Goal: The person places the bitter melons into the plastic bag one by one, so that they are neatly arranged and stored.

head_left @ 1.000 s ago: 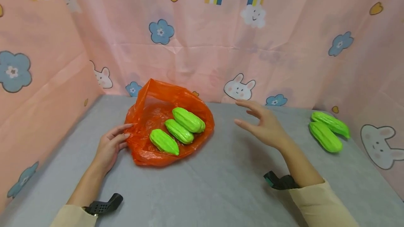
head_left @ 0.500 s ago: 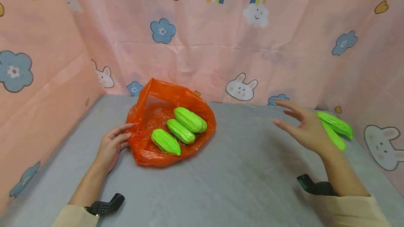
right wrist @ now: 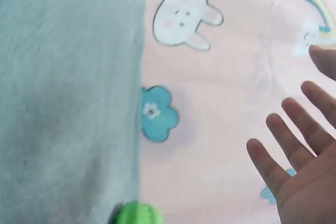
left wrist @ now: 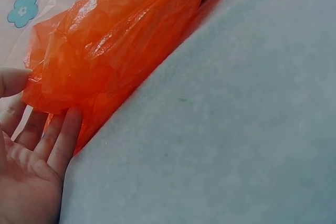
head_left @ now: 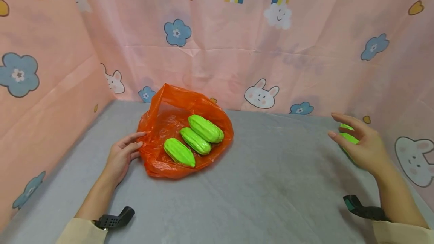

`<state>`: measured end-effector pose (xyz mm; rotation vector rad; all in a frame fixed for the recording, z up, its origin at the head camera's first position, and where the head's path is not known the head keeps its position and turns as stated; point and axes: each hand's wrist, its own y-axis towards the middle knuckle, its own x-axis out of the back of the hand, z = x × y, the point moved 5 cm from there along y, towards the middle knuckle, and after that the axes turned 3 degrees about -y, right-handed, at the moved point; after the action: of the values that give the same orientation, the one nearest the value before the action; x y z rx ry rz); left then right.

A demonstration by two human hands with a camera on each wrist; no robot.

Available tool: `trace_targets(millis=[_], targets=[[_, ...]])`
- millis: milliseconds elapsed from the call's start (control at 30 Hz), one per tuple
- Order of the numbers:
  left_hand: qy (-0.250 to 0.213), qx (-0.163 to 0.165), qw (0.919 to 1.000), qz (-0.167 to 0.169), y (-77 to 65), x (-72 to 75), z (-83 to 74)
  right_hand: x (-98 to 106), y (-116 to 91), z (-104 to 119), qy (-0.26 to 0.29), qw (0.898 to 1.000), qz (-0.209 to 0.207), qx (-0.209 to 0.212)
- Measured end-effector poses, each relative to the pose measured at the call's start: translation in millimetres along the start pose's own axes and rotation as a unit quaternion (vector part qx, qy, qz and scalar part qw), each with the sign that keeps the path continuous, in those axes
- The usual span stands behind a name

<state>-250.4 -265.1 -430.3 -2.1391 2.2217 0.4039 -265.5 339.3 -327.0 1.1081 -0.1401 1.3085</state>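
Observation:
An orange plastic bag (head_left: 159, 123) lies with its mouth open on the grey tabletop. Inside it are several bright green, ribbed gourd-like vegetables (head_left: 194, 141). My left hand (head_left: 119, 157) holds the bag's left rim between thumb and fingers; the left wrist view shows the fingers (left wrist: 66, 135) against the orange film. At the right, my right hand (head_left: 369, 148) hovers with fingers spread and nothing held. It overlaps more of the green vegetables (head_left: 348, 137) in the head view, mostly hiding them. One green end (right wrist: 137, 214) shows at the bottom of the right wrist view.
A pink printed cloth (head_left: 220, 63) hangs along the back and both sides of the grey-covered table (head_left: 257, 183). Black wrist cameras (head_left: 115, 219) sit on both forearms.
My right hand has moved right, from beside the bag to over the green vegetables at the far right. My left hand stays at the bag's rim.

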Motion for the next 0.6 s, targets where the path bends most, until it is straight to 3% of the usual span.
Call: trace_targets(millis=[600], targets=[[0.009, 0.0, 0.9999, -0.01, 0.7, 0.2, 1.3, 2, -15, -58, -0.008, 0.998, -0.034, -0.059]])
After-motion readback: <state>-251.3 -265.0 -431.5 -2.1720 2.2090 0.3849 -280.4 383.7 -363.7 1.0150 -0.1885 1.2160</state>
